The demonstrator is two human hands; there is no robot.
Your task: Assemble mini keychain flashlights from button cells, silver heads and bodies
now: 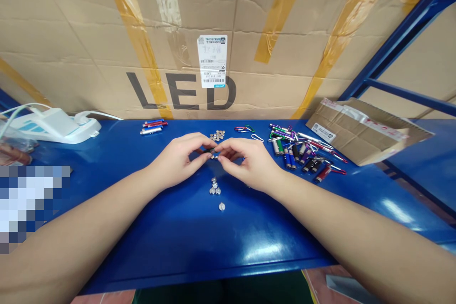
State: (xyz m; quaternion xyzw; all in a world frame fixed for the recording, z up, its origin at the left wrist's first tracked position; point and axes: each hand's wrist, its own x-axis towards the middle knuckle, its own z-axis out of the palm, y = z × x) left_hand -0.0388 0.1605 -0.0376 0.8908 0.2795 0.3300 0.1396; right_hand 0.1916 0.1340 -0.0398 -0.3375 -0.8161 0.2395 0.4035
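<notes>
At the middle of the frame, the left hand point(178, 161) and right hand point(251, 164) closed narrowly, their fingertips pinching a small dark cylinder point(211, 151) between them. Silver caps point(214, 187) lay just below on the blue workbench point(178, 256), with carabiner flashlights point(295, 154) heaped to the right.

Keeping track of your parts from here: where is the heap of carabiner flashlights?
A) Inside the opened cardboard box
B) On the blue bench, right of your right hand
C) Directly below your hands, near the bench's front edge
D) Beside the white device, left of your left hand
B. The heap of carabiner flashlights lies on the blue bench, to the right of the right hand.
</notes>
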